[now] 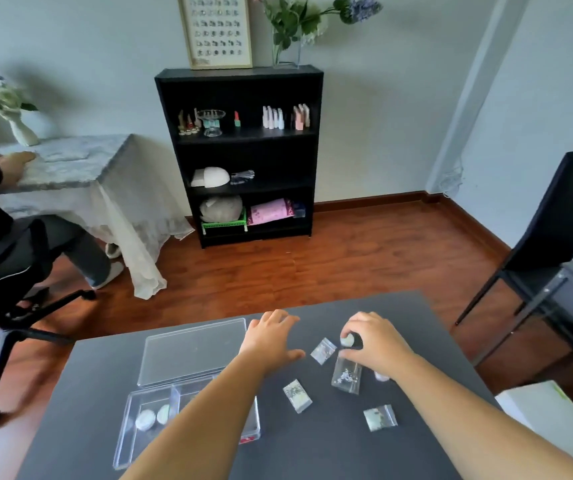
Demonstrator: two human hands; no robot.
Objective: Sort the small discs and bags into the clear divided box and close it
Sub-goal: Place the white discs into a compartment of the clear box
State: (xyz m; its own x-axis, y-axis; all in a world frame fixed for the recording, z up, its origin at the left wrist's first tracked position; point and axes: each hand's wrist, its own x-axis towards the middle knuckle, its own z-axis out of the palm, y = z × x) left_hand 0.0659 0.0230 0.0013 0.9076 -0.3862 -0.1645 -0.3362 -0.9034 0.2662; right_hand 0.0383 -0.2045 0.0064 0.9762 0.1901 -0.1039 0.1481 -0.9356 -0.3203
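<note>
The clear divided box lies open at the near left of the dark table, its lid flat behind it. Two pale discs sit in its left compartment. My left forearm crosses over the box. My left hand hovers flat with fingers spread, holding nothing. My right hand pinches a small pale disc at the table's far right. Several small clear bags lie around it: one between my hands, one under my right hand, one nearer, one at near right. A pinkish disc peeks out beneath my right wrist.
The dark table ends just beyond my hands. A black chair stands at right, a white box at the near right edge. A seated person on an office chair is at left, a black shelf against the wall.
</note>
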